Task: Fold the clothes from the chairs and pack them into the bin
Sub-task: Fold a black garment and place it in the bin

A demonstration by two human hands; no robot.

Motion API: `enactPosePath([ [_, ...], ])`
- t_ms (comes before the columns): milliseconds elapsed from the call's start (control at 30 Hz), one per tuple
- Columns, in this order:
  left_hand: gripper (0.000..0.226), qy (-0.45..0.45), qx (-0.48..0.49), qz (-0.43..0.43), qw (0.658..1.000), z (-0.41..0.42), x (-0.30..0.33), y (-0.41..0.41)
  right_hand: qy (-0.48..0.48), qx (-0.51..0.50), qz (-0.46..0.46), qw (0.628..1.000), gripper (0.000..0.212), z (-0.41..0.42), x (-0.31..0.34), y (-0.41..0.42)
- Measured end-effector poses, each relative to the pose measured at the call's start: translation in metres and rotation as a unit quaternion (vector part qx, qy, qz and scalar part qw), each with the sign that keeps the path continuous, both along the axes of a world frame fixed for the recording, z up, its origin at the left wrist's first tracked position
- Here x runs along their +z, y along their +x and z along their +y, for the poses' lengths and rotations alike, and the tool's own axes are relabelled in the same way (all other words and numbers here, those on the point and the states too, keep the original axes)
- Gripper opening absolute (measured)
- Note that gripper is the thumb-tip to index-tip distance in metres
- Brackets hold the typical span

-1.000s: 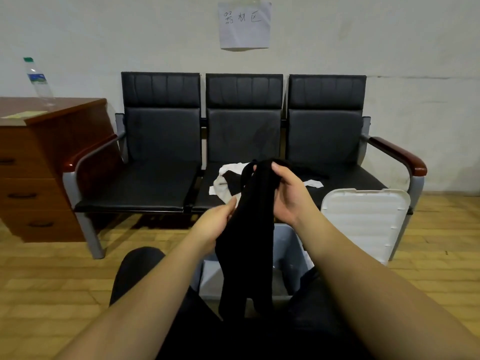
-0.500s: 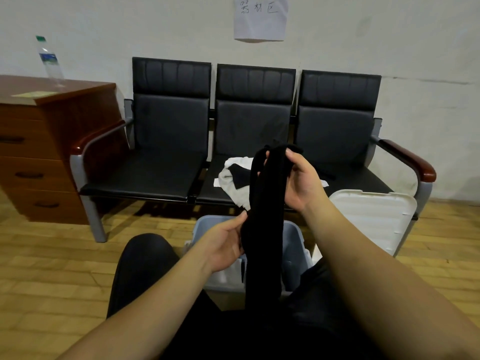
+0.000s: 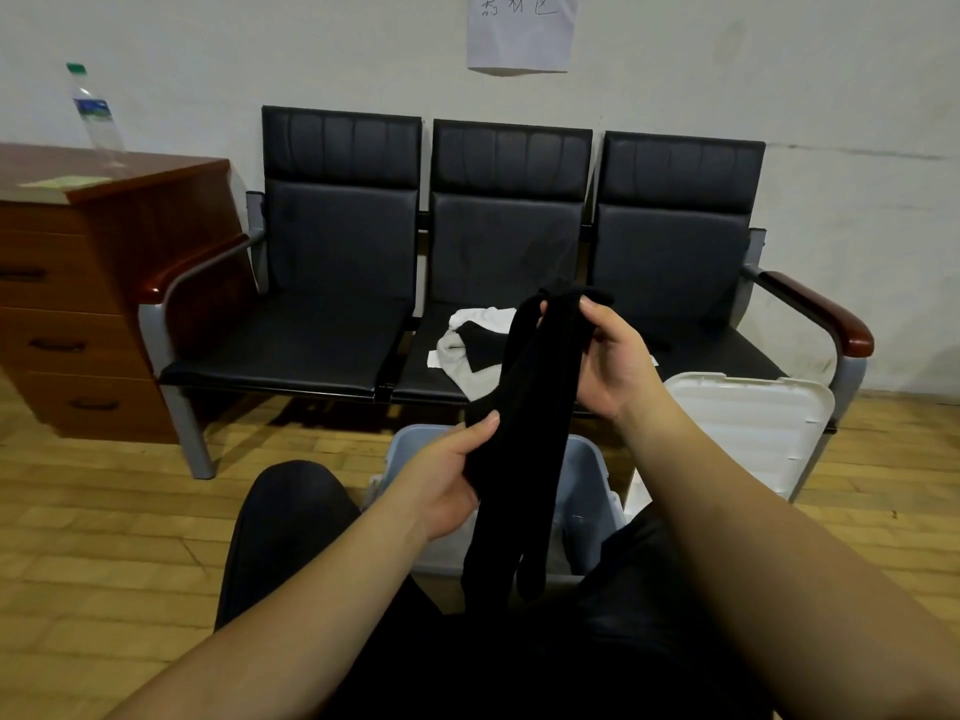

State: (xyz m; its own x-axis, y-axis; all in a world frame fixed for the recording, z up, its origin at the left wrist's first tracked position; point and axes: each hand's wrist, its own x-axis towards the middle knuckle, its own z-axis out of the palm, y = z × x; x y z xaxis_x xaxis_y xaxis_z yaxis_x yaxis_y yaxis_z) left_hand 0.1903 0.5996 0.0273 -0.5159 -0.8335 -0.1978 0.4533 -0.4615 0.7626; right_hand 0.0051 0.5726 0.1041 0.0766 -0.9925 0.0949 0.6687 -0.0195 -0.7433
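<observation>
A long black garment (image 3: 524, 439) hangs doubled over in front of me, above the open pale blue bin (image 3: 592, 470). My right hand (image 3: 613, 356) pinches its top fold. Lower down, my left hand (image 3: 447, 480) grips its left edge at about mid-length. The two lower ends dangle toward my lap. A white cloth (image 3: 467, 350) with a small black piece on it lies on the middle seat of the black three-seat bench (image 3: 332, 330).
The bin's white lid (image 3: 753, 423) leans open at the right, against the bench. A brown drawer cabinet (image 3: 78, 283) with a water bottle (image 3: 96, 116) stands at the left. My dark-trousered knees flank the bin on the wooden floor.
My left hand has slid down the black garment from near the top to its middle. The view has dipped, so the bin shows more.
</observation>
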Motion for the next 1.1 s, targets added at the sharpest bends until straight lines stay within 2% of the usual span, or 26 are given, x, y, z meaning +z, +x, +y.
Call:
enactPosePath([
  [67,0.032,-0.020,0.050,-0.044,0.998,-0.004,0.001,0.000,0.005,-0.011,0.009,1.000,0.025,0.001,0.001,-0.004],
  [200,0.011,-0.070,0.171,-0.063,0.981,-0.020,0.022,0.011,0.014,-0.019,0.039,0.999,0.035,0.000,0.000,-0.018],
  [267,0.012,-0.092,0.193,-0.069,0.974,-0.028,0.037,0.018,0.018,-0.032,0.063,0.997,0.041,0.000,0.000,-0.027],
  [333,0.010,-0.095,0.203,-0.072,0.972,-0.035,0.054,0.024,0.023,-0.035,0.073,0.996,0.043,0.000,0.001,-0.035],
  [567,0.011,-0.129,0.207,-0.115,0.963,-0.069,0.103,0.042,0.065,-0.076,0.125,0.987,0.029,0.006,0.006,-0.073],
  [733,0.019,-0.124,0.241,-0.147,0.951,-0.090,0.131,0.061,0.083,-0.135,0.158,0.975,0.030,0.007,0.009,-0.106],
  [900,0.030,-0.143,0.251,-0.205,0.935,-0.101,0.147,0.083,0.122,-0.152,0.212,0.958,0.028,-0.001,0.011,-0.149],
  [1033,0.016,-0.145,0.259,-0.235,0.926,-0.109,0.154,0.098,0.146,-0.181,0.227,0.946,0.027,-0.006,0.009,-0.176],
  [1100,0.018,-0.154,0.264,-0.248,0.919,-0.114,0.157,0.106,0.152,-0.198,0.246,0.936,0.027,-0.007,0.009,-0.184],
])
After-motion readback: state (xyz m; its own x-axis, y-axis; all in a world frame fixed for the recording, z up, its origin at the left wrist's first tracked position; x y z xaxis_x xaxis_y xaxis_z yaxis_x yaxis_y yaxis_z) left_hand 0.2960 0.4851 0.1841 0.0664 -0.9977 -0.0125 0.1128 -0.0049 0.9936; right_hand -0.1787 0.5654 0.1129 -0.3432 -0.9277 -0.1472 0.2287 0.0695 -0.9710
